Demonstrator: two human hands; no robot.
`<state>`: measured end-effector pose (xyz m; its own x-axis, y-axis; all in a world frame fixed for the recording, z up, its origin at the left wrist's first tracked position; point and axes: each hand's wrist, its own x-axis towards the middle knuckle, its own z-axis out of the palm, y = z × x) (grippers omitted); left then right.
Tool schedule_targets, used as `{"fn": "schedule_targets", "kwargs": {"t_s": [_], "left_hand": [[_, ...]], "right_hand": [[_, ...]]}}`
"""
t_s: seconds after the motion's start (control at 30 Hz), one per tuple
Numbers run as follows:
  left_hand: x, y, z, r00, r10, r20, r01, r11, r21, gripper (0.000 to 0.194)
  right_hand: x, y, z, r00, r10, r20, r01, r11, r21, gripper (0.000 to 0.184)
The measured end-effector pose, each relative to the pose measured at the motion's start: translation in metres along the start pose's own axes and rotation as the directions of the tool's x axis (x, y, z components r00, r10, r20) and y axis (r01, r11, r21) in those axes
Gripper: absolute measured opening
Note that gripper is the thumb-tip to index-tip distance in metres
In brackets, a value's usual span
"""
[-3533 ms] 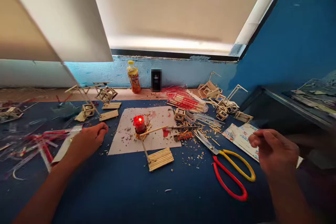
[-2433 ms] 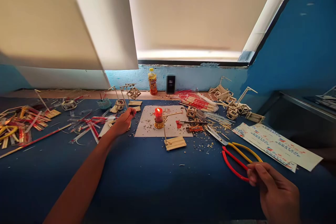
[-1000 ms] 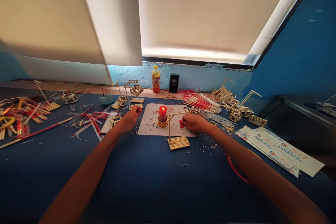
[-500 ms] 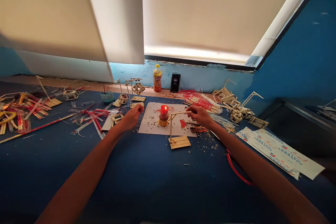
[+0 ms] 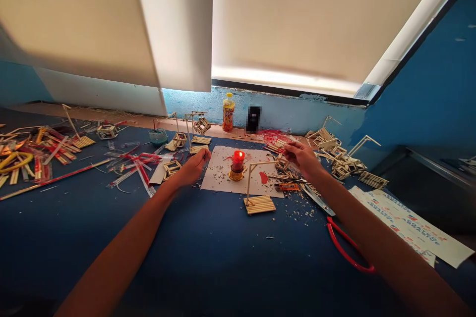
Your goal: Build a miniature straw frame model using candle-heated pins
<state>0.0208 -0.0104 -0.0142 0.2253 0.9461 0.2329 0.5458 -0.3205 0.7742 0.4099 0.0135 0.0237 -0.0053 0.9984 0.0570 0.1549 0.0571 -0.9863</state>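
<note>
A small lamp stand made of wooden sticks (image 5: 259, 204) rests on the blue table, its upright post topped by a thin arm reaching right. Behind it, a lit red candle (image 5: 238, 159) burns in a gold holder on a sheet of paper (image 5: 219, 183). To the left of the candle is my left hand (image 5: 195, 166), closed with its fingertips together; anything in them is too small to make out. Just right of the stand's arm tip, my right hand (image 5: 304, 159) is pinched, and its grip is unclear. A small stick frame (image 5: 283, 163) shows below its fingers.
Red-handled scissors (image 5: 344, 245) lie beneath my right forearm. An orange packet (image 5: 288, 187) sits by the paper's edge. Stick cages (image 5: 344, 163) crowd the right, with printed sheets (image 5: 405, 225) nearer. Stick packets (image 5: 52, 151) cover the left. A drink bottle (image 5: 228, 113) stands behind.
My right hand has moved right, off the tip of the stand's arm, uncovering more of the scissors. My left hand stays beside the candle. The whole view has shifted slightly.
</note>
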Motion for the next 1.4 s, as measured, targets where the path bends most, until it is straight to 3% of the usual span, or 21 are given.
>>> {"fn": "schedule_targets", "kwargs": {"t_s": [0.1, 0.27, 0.53, 0.67, 0.8, 0.97, 1.03, 1.23, 1.4], "left_hand": [[0.0, 0.004, -0.001, 1.0, 0.009, -0.011, -0.01, 0.999, -0.037, 0.034], [-0.004, 0.016, -0.004, 1.0, 0.021, -0.018, -0.023, 0.995, -0.093, 0.032], [-0.017, 0.035, -0.002, 0.997, -0.013, 0.073, 0.026, 0.983, -0.182, 0.021], [-0.019, 0.045, -0.001, 0.988, -0.071, 0.141, 0.101, 0.97, -0.221, 0.014], [-0.018, 0.049, -0.003, 0.981, -0.104, 0.161, 0.142, 0.958, -0.249, 0.012], [-0.017, 0.048, -0.004, 0.977, -0.135, 0.166, 0.174, 0.951, -0.254, 0.013], [-0.017, 0.047, -0.004, 0.975, -0.145, 0.169, 0.184, 0.952, -0.245, 0.014], [-0.017, 0.039, -0.006, 0.979, -0.151, 0.137, 0.175, 0.967, -0.185, 0.017], [-0.012, 0.025, -0.006, 0.981, -0.158, 0.109, 0.171, 0.977, -0.129, 0.019]], "right_hand": [[0.018, -0.018, 0.0, 0.999, -0.017, 0.036, 0.017, 1.0, 0.004, 0.03], [0.045, -0.048, 0.013, 0.974, -0.099, 0.204, 0.101, 0.995, 0.001, 0.017], [0.051, -0.069, 0.025, 0.933, -0.21, 0.293, 0.184, 0.976, 0.114, 0.015], [0.056, -0.072, 0.03, 0.925, -0.208, 0.317, 0.182, 0.977, 0.111, 0.012], [0.066, -0.067, 0.042, 0.898, -0.146, 0.416, 0.142, 0.989, 0.04, 0.016], [0.068, -0.06, 0.057, 0.776, -0.093, 0.624, 0.192, 0.977, -0.093, 0.018], [0.061, -0.06, 0.063, 0.748, -0.103, 0.656, 0.245, 0.961, -0.129, 0.017], [0.043, -0.059, 0.072, 0.738, -0.129, 0.663, 0.421, 0.855, -0.302, 0.018], [0.043, -0.051, 0.073, 0.755, -0.118, 0.644, 0.415, 0.847, -0.332, 0.02]]}}
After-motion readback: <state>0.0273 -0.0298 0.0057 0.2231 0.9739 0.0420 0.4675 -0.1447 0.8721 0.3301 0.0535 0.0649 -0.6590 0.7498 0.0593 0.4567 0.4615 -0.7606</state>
